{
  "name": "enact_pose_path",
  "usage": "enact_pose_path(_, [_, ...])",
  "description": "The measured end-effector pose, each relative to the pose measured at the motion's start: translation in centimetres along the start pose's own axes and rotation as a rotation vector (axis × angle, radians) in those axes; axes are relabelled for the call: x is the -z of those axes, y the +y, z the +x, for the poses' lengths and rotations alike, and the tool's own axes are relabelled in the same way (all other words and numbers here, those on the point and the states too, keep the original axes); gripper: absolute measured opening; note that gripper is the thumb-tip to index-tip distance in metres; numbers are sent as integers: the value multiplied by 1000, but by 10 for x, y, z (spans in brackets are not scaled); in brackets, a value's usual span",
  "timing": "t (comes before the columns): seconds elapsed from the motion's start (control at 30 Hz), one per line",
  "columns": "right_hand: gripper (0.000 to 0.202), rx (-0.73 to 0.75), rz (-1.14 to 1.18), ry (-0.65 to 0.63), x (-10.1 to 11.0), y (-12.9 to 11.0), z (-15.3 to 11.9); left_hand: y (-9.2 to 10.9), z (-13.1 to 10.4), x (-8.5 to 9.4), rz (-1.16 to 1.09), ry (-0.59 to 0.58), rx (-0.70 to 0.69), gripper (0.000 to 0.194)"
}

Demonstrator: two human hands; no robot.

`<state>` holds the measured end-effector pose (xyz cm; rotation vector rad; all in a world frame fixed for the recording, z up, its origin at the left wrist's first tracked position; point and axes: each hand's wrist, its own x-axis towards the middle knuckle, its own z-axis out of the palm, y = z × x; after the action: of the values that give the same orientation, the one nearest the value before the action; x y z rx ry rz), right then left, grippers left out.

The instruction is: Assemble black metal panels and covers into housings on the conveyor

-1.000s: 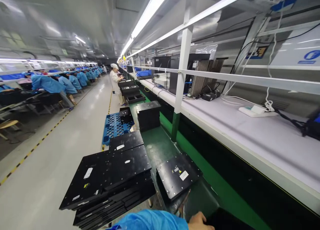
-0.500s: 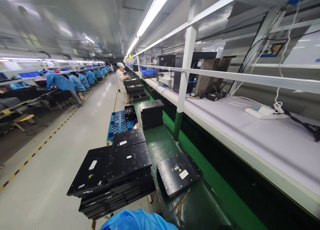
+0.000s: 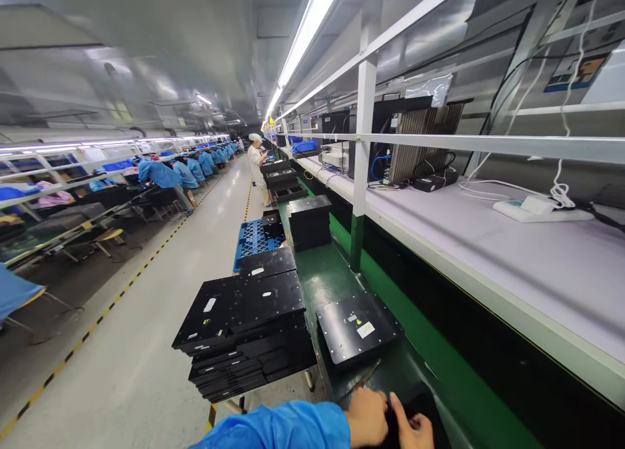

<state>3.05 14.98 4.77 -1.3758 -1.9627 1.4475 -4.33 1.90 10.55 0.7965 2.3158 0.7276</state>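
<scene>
Both hands are seen at the bottom edge of the head view, meeting on one dark panel (image 3: pixel 415 403) that lies on the green conveyor belt (image 3: pixel 336 280). The left hand (image 3: pixel 367 418), out of a blue sleeve (image 3: pixel 288 428), is laid on the panel's near-left edge with fingers curled onto it — closed on the panel, as far as can be told. The right hand (image 3: pixel 414 429) is placed just beside it, thumb up against the panel's near side; only part of it is in frame, so whether a full grasp is made cannot be told.

Key relation: the held panel is directly ahead of both hands and touching them, and its body runs away from the person and slightly to the right, along the belt. Much of it is cut off by the frame, so its long axis cannot be fixed. The left hand is on the belt's outer side, the right hand nearer the white bench (image 3: pixel 488 254).

Further along the same belt, just beyond the held one, a single flat black panel with white labels (image 3: pixel 359 325) is lying tilted. To the left, off the belt, a tall stack of like panels (image 3: pixel 244 335) is set on a stand. Farther up — a smaller black stack (image 3: pixel 309 221) on the belt and a blue pallet (image 3: pixel 254 237) on the floor. A person in white (image 3: pixel 256 169) is standing far down the line.
</scene>
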Motion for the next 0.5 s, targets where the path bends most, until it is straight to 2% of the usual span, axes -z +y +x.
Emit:
enact_pose_path(0.1, [63,-13,-26,-11,-22,-2,-9,-28,4,19,70,-17,24,37])
enact_pose_path(0.23, [63,45,46,-30,-28,-1,-11,-52,16,20,-33,98,175,32])
enact_pose_path(0.33, [60,97,164,12,-16,-1,-18,-52,21,11,-48,102,152,38])
enact_pose_path(0.43, [55,140,273,112,2,0,-39,-42,14,-1,-28,110,144,37])
enact_pose_path(0.5, [49,133,350,130,15,3,-50,-36,10,-7,23,109,166,39])
